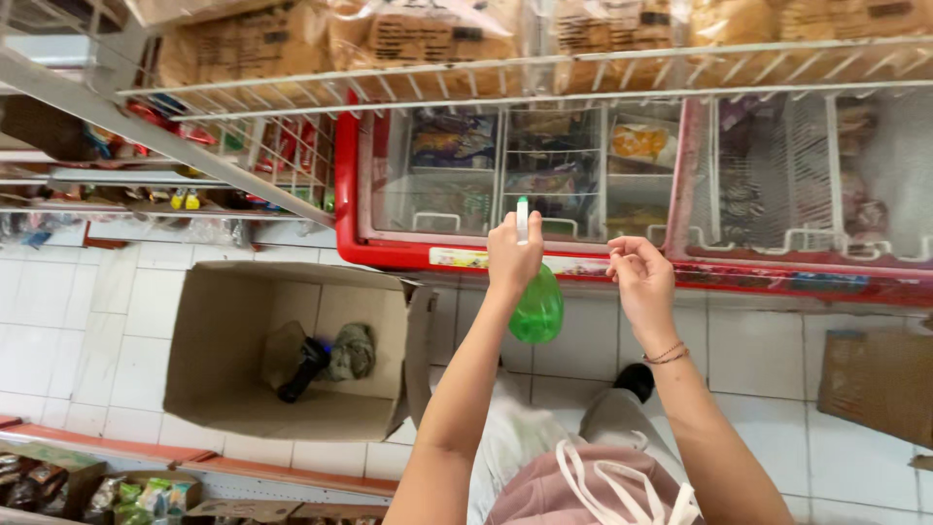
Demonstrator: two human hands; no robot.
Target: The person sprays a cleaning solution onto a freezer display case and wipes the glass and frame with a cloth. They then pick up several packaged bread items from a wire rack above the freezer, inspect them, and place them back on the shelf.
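- Right now my left hand is wrapped around the neck of a green spray bottle, fingers closed tight on it, with its white nozzle top sticking up above my knuckles.
- The bottle's round green body hangs below my fist, held up in the air in front of the red-framed chest freezer.
- My right hand is just beside the bottle, apart from it; the fingers are loosely curled and hold nothing. A thin bracelet sits on that wrist.
- The freezer has sliding glass lids, and packets lie in white wire baskets under them.
- Above it runs a white wire shelf stacked with bagged brown packages.
- Down to my left, an open cardboard box stands on the white tiled floor, with a grey-green cloth and a dark bottle-like object inside it.
- Another flat piece of cardboard lies on the floor to my right.
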